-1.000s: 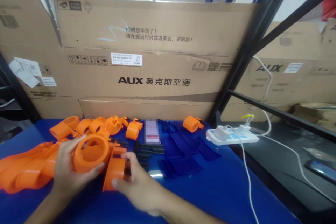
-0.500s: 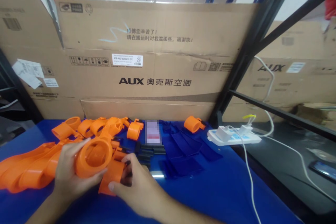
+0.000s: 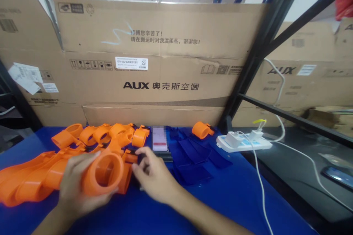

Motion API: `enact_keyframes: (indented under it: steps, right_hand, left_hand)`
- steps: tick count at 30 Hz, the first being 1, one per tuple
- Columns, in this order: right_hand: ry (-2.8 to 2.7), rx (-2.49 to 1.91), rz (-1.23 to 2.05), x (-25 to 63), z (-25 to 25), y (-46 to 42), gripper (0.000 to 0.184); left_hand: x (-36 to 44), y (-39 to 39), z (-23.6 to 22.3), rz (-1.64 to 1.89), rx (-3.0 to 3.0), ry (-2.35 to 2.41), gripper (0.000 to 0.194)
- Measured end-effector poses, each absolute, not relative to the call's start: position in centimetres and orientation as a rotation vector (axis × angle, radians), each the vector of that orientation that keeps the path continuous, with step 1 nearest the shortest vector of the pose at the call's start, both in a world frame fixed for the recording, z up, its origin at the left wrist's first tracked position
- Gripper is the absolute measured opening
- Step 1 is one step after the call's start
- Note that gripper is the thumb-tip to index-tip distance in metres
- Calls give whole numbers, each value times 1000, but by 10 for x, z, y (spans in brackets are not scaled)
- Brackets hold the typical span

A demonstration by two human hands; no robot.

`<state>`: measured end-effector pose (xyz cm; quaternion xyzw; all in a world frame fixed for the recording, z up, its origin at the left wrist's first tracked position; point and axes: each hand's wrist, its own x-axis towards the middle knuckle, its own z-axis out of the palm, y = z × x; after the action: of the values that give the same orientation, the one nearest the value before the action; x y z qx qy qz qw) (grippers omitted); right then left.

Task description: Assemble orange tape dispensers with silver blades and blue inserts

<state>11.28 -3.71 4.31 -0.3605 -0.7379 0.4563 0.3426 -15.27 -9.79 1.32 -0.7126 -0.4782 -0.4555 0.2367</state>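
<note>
My left hand (image 3: 73, 187) is wrapped round a large orange plastic ring part (image 3: 106, 172), its opening turned toward me. My right hand (image 3: 157, 178) lies just right of it on the blue table cover (image 3: 234, 198). Its thumb and forefinger are pinched close together beside an orange piece (image 3: 129, 156), above small black parts that the hand mostly hides. I cannot make out what the fingers hold. A pile of long orange parts (image 3: 27, 180) lies left of my left hand.
More orange ring parts (image 3: 110, 136) and a single one (image 3: 202, 129) lie at the back, with a phone (image 3: 160, 137) and dark blue sheets (image 3: 193, 154) between. A white power strip (image 3: 242, 141) with cables sits right. Cardboard boxes (image 3: 154, 62) and a black rack post (image 3: 248, 69) stand behind.
My right hand has let go of the orange piece it held and moved up and right toward the black parts. My left hand has tilted the ring so that its opening faces me.
</note>
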Motion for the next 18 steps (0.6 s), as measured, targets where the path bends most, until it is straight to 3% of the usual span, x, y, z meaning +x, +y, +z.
enact_keyframes:
  steps: [5, 8, 10, 12, 15, 18]
  right_hand:
    - [-1554, -823, 1350, 137, 57, -11, 38]
    - [-1453, -820, 1327, 152, 60, 7, 31]
    - [-1383, -841, 1275, 164, 60, 18, 28]
    - [-1310, -856, 1218, 175, 61, 27, 27]
    - [-1248, -867, 1149, 189, 63, 33, 27]
    - [-1267, -894, 1072, 195, 63, 33, 28]
  left_hand:
    - [-97, -97, 12, -1188, -2273, -1067, 90]
    - [-52, -90, 16, -1297, -2425, -1185, 90]
    - [-24, -86, 22, -1479, -2579, -1262, 105]
    - [1, -82, 28, -1815, -2665, -1391, 107]
    - [35, -71, 38, -2498, -2442, -1840, 71]
    - [62, -54, 45, -3339, -1909, -1995, 53]
